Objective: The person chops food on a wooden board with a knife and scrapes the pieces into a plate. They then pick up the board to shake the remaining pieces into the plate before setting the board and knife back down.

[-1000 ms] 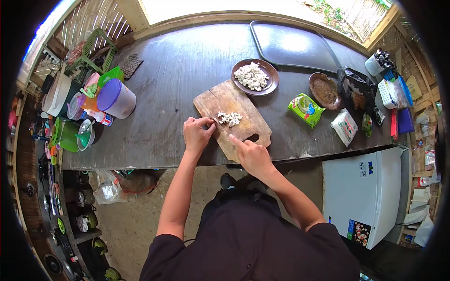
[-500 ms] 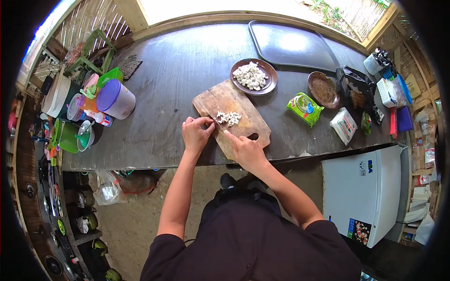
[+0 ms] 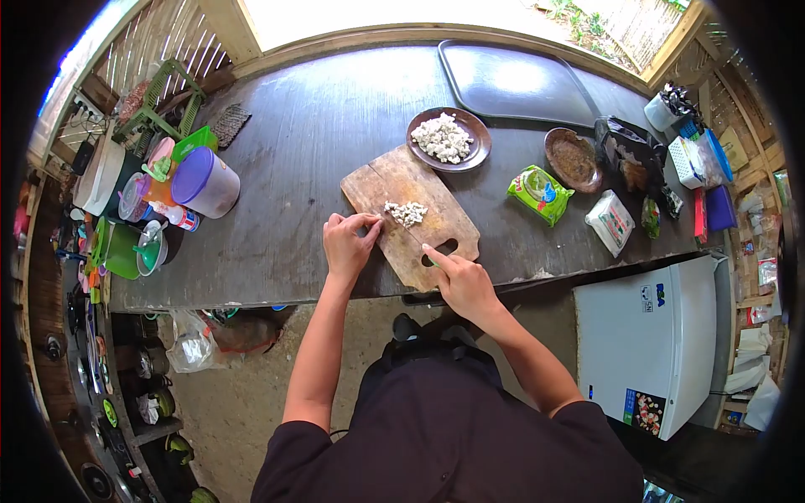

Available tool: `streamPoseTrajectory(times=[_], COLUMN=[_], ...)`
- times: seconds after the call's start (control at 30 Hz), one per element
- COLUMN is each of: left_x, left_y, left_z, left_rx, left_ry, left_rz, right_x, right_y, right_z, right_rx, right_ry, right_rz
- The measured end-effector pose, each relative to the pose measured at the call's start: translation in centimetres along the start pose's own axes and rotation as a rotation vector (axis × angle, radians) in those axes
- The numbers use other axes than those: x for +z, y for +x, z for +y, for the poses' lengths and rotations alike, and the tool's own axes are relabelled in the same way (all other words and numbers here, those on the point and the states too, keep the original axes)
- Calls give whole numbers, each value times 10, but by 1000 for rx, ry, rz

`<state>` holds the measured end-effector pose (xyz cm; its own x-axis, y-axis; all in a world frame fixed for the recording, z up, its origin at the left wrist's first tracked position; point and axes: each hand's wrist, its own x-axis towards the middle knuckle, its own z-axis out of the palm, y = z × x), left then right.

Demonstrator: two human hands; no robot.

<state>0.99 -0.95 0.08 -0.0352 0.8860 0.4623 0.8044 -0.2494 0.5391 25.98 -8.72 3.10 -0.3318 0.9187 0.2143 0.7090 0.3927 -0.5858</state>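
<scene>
On the wooden cutting board (image 3: 394, 178) lies a small heap of chopped white pieces (image 3: 406, 214). My left hand (image 3: 348, 245) is at the board's left edge, thumb and fingertips pinched together beside the heap; what they hold is too small to make out. My right hand (image 3: 466, 287) is closed around a knife near the board's handle hole, index finger stretched forward along it. Only a thin line of the blade shows, pointing toward the heap. Beyond the board, a brown plate (image 3: 475, 159) bears a larger pile of white pieces (image 3: 442, 138).
A black tray (image 3: 520, 80) lies at the back. To the right are a green packet (image 3: 540, 194), a brown dish (image 3: 573, 159), a white package (image 3: 610, 222) and a black plastic bag (image 3: 629, 155). A purple-lidded tub (image 3: 205, 183) stands left; a white freezer (image 3: 625, 348) is below right.
My right hand has drawn back toward me and slightly right, away from the chopped pieces and my left hand. The left hand stays pinched at the board's edge. The view has shifted slightly.
</scene>
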Motion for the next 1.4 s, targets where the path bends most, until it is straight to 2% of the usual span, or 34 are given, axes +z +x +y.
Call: streamPoseTrajectory(times=[0.2,0.27,0.57,1.0,1.3,1.4], left_x=[-1,0,0,3,2,6], left_y=[2,2,4,4,6,5], left_z=[-3,-2,-2,-8,-2,-5], left_rx=[69,48,33,10,-73,-142], left_ry=[23,17,4,-29,-48,-144], left_rz=[-14,-14,-22,-46,-37,3], right_x=[3,1,11,24,-4,-11], right_y=[-1,-2,11,41,21,19], right_z=[-10,-14,-19,-14,-9,-5], right_rx=[5,36,-9,9,14,21], right_ry=[6,0,-75,1,-38,-15], right_rz=[-23,-77,-75,-109,-147,-142])
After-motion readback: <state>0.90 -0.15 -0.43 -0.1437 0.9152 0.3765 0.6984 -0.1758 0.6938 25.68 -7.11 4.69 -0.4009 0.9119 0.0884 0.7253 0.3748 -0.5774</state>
